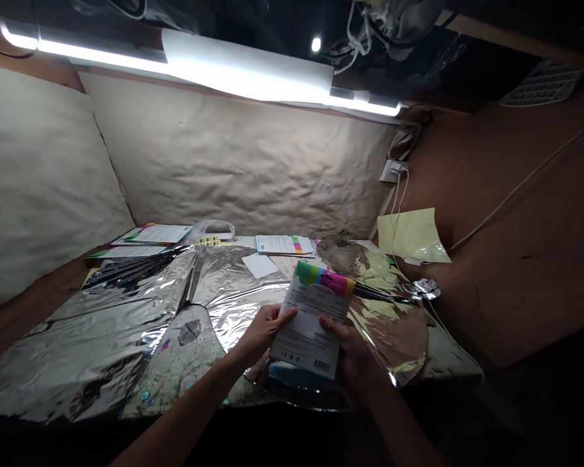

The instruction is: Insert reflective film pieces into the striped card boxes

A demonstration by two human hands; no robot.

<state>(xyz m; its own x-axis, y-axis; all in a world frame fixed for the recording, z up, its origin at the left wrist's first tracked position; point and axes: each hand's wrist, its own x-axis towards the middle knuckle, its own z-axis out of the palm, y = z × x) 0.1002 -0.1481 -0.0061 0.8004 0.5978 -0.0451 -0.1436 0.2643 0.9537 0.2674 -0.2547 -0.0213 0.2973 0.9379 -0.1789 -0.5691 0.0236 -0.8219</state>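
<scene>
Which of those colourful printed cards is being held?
The card between the left hand and right hand; the left pile and middle pile lie farther back, untouched.

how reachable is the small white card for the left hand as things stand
Probably yes: the small white card lies uncovered beyond the left hand, with silver foil between, though that hand would likely have to release the package first.

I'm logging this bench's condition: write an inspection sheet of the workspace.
Surface: table, largely covered by shiny foil.
Job's things: printed packet with a multicoloured top, held tilted.
Clutter: stacks of printed cards at the back; loose white card.
Hands: left hand and right hand both grip the packet.
Cables: white cables run down from the wall outlet.
Surroundings: lit tube light above; creased wall covering behind.
</scene>
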